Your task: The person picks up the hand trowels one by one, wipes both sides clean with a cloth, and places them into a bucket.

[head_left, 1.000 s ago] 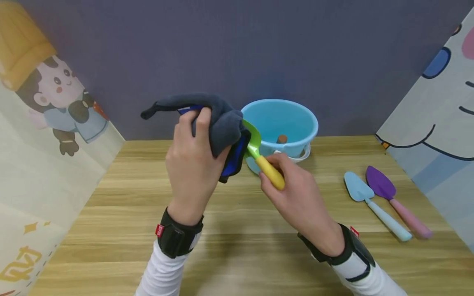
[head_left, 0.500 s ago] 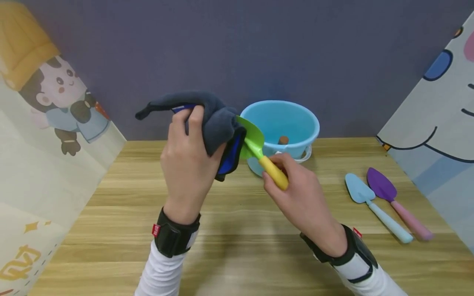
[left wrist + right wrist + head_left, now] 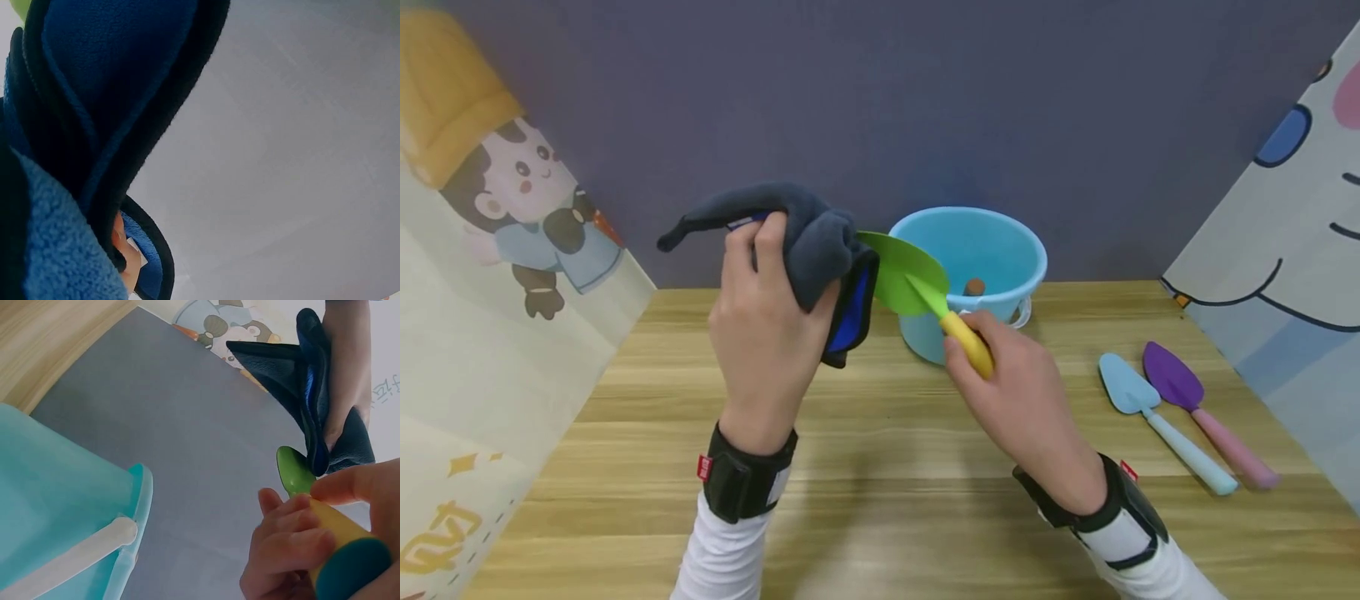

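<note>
Right hand (image 3: 1015,379) grips the trowel's handle (image 3: 968,342), seemingly baring its green blade (image 3: 906,271); left hand (image 3: 767,325) clutches black-trimmed cloth (image 3: 822,257) (toward the worktop's (image 3: 895,442) far edge).

Green trowel (image 3: 916,279) partly hidden by the cloth (image 3: 822,254) (1 brown object (image 3: 974,287) in the bucket (image 3: 992,250), kind unclear).

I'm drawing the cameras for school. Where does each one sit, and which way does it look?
Head: on the person's head, facing forward and down at the wooden table; left hand, right hand and white sleeves show.
Left wrist: on that wrist, facing past the cloth to a grey surface; a bit of hand shows.
Right wrist: on that wrist, facing along the trowel toward the cloth; both hands show.
Head and right wrist share the bucket, cloth and trowel.
</note>
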Tool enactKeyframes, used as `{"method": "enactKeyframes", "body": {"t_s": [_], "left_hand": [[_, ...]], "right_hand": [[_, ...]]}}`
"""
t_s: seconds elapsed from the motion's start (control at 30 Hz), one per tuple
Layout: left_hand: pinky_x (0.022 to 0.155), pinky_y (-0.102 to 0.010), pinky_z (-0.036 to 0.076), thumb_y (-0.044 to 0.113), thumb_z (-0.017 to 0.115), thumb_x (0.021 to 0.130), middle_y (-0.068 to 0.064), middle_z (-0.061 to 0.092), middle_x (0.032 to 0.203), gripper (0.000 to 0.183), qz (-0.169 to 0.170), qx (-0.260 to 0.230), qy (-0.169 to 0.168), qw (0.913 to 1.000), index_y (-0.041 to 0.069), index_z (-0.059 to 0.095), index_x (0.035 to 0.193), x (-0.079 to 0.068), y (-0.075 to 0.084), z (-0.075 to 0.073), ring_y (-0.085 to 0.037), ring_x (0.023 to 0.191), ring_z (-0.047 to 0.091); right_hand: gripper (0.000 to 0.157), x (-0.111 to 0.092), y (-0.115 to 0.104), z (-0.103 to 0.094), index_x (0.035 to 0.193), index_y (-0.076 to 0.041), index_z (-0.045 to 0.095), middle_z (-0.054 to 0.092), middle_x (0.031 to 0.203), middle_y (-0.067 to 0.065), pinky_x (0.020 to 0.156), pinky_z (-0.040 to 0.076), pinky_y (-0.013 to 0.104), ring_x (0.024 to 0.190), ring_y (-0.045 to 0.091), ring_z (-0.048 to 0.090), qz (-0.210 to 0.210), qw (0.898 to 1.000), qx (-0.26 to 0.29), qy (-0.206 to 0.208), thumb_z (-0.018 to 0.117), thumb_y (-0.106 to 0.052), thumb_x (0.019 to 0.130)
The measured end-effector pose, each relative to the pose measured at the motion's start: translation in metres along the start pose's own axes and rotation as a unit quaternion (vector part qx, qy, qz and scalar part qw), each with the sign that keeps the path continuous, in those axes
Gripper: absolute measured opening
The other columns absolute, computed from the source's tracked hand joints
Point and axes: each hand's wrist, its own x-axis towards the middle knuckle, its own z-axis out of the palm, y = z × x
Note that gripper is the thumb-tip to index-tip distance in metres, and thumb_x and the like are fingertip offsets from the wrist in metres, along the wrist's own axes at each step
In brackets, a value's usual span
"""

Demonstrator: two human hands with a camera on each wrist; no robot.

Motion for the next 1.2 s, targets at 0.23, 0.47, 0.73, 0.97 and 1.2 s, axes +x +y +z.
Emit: {"method": "enactKeyframes", "body": {"t_s": [0.23, 0.47, 0.73, 0.97, 1.2], "left_hand": [[0.069, -0.06, 0.059, 0.03, 0.068, 0.085, -0.026, 0.059, 0.111, 0.051, -0.011, -0.014, -0.002, 0.9998, 0.004, 0.053, 0.127, -0.001, 0.003, -0.003, -0.036, 0.097, 0.063], [0.069, -0.058, 0.058, 0.029, 0.068, 0.085, -0.026, 0.06, 0.113, 0.052, -0.015, -0.044, -0.012, 0.9989, 0.003, 0.052, 0.126, -0.002, 0.007, -0.007, -0.037, 0.09, 0.064], [0.066, -0.058, 0.059, 0.025, 0.07, 0.083, -0.025, 0.059, 0.112, 0.052, -0.005, -0.054, -0.022, 0.9983, 0.003, 0.052, 0.126, -0.003, 0.014, -0.01, -0.036, 0.09, 0.063], [0.068, -0.056, 0.06, 0.024, 0.069, 0.082, -0.025, 0.06, 0.114, 0.052, 0.022, -0.06, -0.032, 0.9974, 0.001, 0.054, 0.125, -0.005, 0.019, -0.011, -0.034, 0.097, 0.064], [0.071, -0.053, 0.061, 0.029, 0.071, 0.081, -0.022, 0.061, 0.116, 0.055, 0.054, -0.054, -0.073, 0.9944, 0.003, 0.053, 0.127, -0.007, 0.024, -0.01, -0.033, 0.095, 0.066]], "right_hand": [[0.029, 0.003, 0.006, -0.001, 0.114, -0.003, 0.06, 0.063, 0.088, 0.01, 0.057, 0.042, 0.033, 0.069, 0.021, 0.051, 0.003, 1.0, 0.006, 0.003, 0.057, -0.024, 0.094], [0.026, 0.007, 0.012, 0.002, 0.113, -0.005, 0.055, 0.063, 0.08, 0.01, 0.051, 0.043, 0.031, 0.061, 0.02, 0.052, 0.0, 1.0, -0.005, 0.003, 0.058, -0.021, 0.094], [0.028, 0.01, 0.015, 0.004, 0.109, -0.003, 0.06, 0.056, 0.074, 0.009, 0.046, 0.037, 0.029, 0.059, 0.021, 0.049, 0.024, 0.999, -0.04, 0.021, 0.052, -0.026, 0.096], [0.031, 0.01, 0.015, 0.004, 0.115, 0.0, 0.057, 0.056, 0.084, 0.012, 0.056, 0.04, 0.033, 0.068, 0.023, 0.049, 0.02, 1.0, -0.012, 0.012, 0.052, -0.025, 0.098], [0.034, 0.01, 0.015, 0.005, 0.121, -0.002, 0.056, 0.066, 0.088, 0.014, 0.054, 0.042, 0.032, 0.064, 0.024, 0.052, 0.005, 1.0, -0.012, 0.014, 0.057, -0.024, 0.096]]}}
